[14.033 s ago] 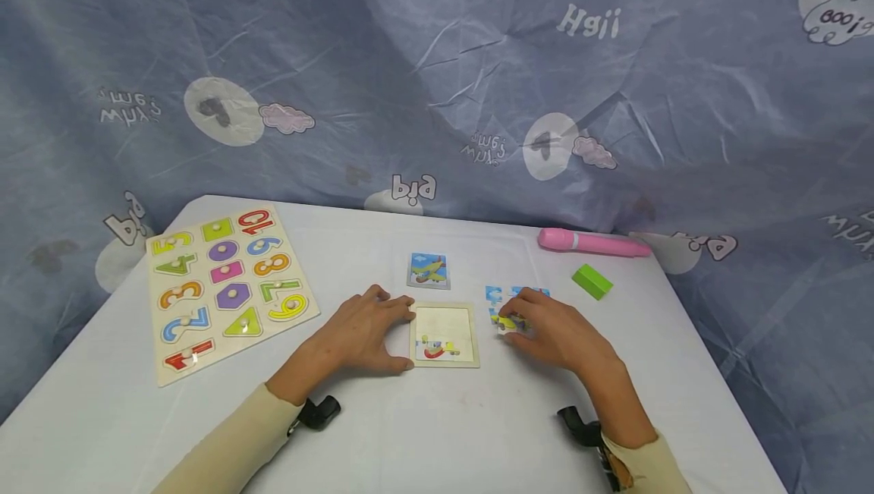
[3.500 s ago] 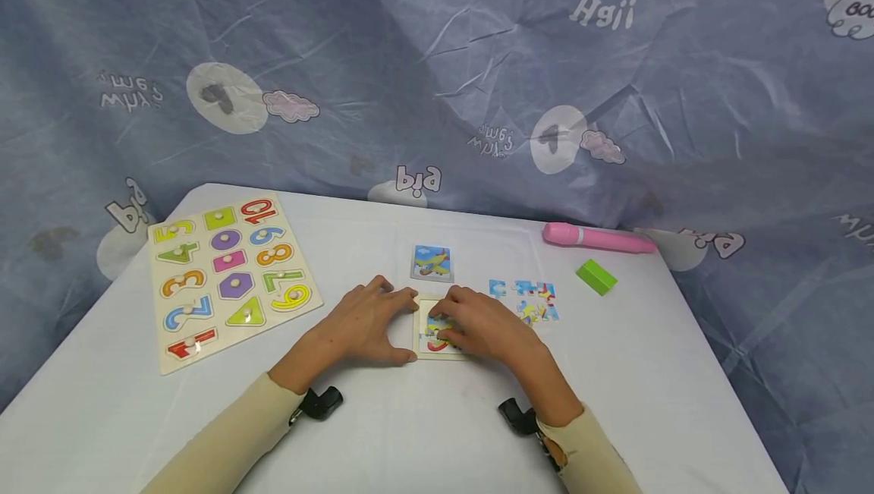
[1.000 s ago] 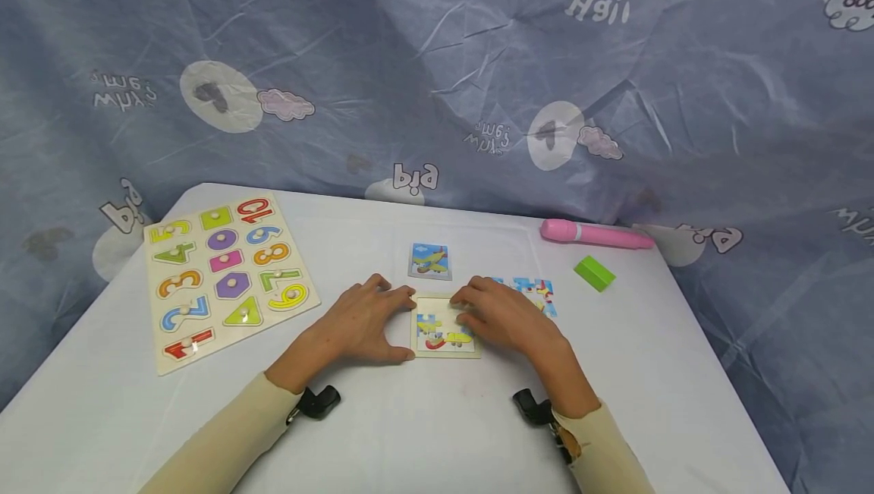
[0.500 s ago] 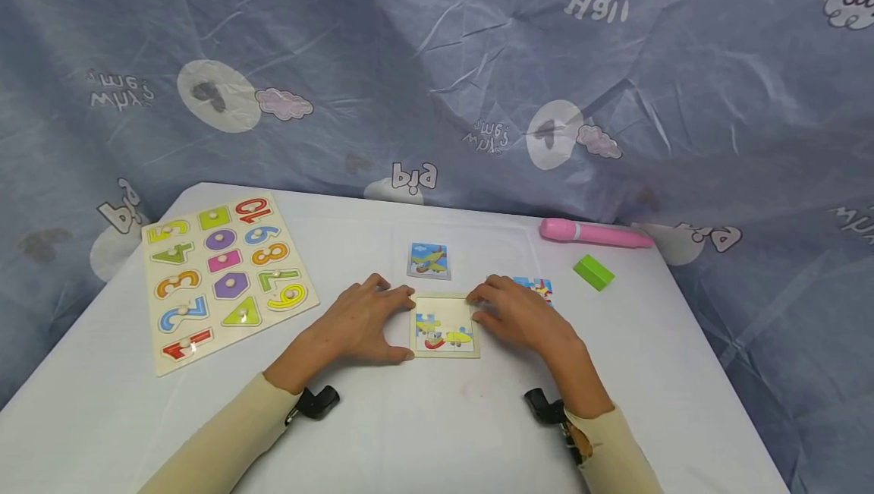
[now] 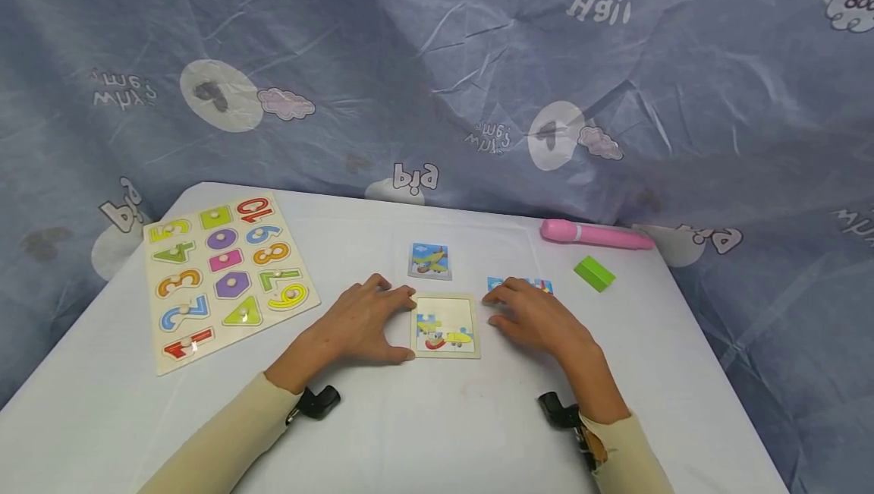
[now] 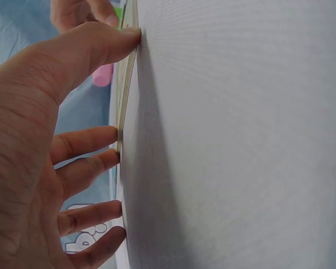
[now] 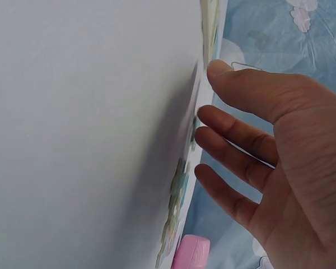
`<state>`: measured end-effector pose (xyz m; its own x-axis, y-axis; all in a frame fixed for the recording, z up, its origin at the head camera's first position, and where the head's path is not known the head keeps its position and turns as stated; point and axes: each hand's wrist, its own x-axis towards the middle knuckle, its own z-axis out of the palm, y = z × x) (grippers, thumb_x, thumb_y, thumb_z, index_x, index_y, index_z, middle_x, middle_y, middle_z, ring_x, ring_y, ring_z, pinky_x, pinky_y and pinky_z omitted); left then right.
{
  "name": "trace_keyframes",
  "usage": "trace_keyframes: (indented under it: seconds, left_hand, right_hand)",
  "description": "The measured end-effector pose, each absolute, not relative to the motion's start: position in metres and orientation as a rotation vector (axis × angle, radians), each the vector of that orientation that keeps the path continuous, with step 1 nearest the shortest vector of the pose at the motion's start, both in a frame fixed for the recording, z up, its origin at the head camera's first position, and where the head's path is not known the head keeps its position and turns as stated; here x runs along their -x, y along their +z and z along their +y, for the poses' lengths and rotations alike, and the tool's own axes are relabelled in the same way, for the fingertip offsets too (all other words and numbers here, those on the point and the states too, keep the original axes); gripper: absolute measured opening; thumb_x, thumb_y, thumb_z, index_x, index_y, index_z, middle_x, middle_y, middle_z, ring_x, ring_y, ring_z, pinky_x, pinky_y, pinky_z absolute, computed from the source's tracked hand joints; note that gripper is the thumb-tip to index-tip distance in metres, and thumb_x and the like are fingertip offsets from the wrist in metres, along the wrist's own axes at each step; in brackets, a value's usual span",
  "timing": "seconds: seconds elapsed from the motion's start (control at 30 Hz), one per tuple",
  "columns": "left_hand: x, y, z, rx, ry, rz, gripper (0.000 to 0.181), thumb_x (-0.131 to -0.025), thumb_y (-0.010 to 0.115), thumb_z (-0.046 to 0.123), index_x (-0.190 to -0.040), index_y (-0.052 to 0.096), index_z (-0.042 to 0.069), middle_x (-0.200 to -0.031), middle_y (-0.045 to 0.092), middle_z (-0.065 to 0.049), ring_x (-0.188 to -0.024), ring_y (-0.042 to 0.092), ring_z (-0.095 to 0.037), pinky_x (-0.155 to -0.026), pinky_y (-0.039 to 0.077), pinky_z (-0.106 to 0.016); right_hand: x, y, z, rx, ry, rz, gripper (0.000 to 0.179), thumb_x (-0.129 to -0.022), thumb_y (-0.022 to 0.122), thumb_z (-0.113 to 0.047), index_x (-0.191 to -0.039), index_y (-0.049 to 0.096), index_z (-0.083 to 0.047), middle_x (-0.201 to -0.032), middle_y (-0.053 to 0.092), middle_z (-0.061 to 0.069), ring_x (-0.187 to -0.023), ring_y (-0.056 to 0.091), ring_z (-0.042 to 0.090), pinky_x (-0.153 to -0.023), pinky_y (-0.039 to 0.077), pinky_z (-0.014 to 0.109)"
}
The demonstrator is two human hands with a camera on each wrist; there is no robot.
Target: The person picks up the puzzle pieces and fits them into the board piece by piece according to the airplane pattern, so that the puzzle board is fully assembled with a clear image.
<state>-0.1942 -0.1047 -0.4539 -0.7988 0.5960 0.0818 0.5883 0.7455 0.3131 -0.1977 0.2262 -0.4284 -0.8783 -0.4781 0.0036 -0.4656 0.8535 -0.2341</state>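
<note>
My left hand point(image 5: 357, 325) lies beside a small square wooden puzzle tray point(image 5: 476, 327), thumb and fingertips touching its left edge, as the left wrist view also shows. Inside the tray, joined jigsaw pieces point(image 5: 445, 335) with parts of a yellow airplane fill the bottom, and bare wood shows above. Just right of the tray, my right hand point(image 5: 537, 317) hovers low with relaxed, slightly bent fingers and nothing between them. It partly covers the loose jigsaw pieces point(image 5: 495, 282) behind it. In the right wrist view, loose pieces point(image 7: 178, 188) lie past the fingertips.
Behind the tray lies a square airplane picture point(image 5: 430, 261). A large board of numbers and shapes point(image 5: 232, 281) is at the left. Toward the back right are a green block point(image 5: 595, 273) and a pink pen-shaped thing point(image 5: 596, 234). A printed cloth point(image 5: 437, 84) hangs behind the white table.
Since 14 seconds ago, more pieces have joined those in the tray, and fewer lie loose. Over the last second my right hand has moved right, off the tray. The left hand has stayed put.
</note>
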Motion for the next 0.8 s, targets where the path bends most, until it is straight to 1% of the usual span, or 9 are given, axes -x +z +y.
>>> trace_keyframes:
  seconds: [0.3,0.53,0.67,0.8]
  left_hand:
    - [0.194,-0.454,-0.104,-0.994,0.511,2.903,0.076,-0.078,0.084,0.062,-0.141,0.070,0.022,-0.155,0.060,0.004,-0.134,0.052,-0.024,-0.099,0.050,-0.047]
    - [0.194,-0.454,-0.105,-0.992,0.510,2.911,0.076,-0.077,0.084,0.063,-0.141,0.070,0.023,-0.155,0.060,0.004,-0.134,0.051,-0.024,-0.099,0.050,-0.047]
    - [0.194,-0.454,-0.105,-0.989,0.513,2.913,0.076,-0.077,0.084,0.062,-0.140,0.070,0.023,-0.155,0.060,0.005,-0.134,0.052,-0.024,-0.099,0.051,-0.046]
    - [0.194,-0.453,-0.105,-0.985,0.514,2.916,0.075,-0.077,0.085,0.062,-0.140,0.070,0.024,-0.155,0.060,0.005,-0.134,0.052,-0.024,-0.099,0.050,-0.047]
  right_hand:
    - [0.196,-0.431,0.241,0.697,-0.350,2.977,0.035,-0.097,0.081,-0.020,-0.130,0.076,-0.012,-0.128,0.068,0.006,-0.121,0.064,0.027,-0.101,0.055,0.050]
    - [0.198,-0.429,0.248,0.664,-0.343,2.975,0.035,-0.096,0.083,-0.019,-0.129,0.075,-0.012,-0.129,0.068,0.009,-0.117,0.065,0.029,-0.100,0.055,0.052]
    - [0.198,-0.428,0.251,0.646,-0.367,2.983,0.036,-0.094,0.084,-0.019,-0.129,0.075,-0.012,-0.127,0.068,0.009,-0.111,0.065,0.027,-0.097,0.055,0.051]
    - [0.198,-0.428,0.254,0.621,-0.382,2.985,0.039,-0.093,0.085,-0.019,-0.129,0.074,-0.012,-0.127,0.068,0.009,-0.111,0.064,0.026,-0.097,0.055,0.050]
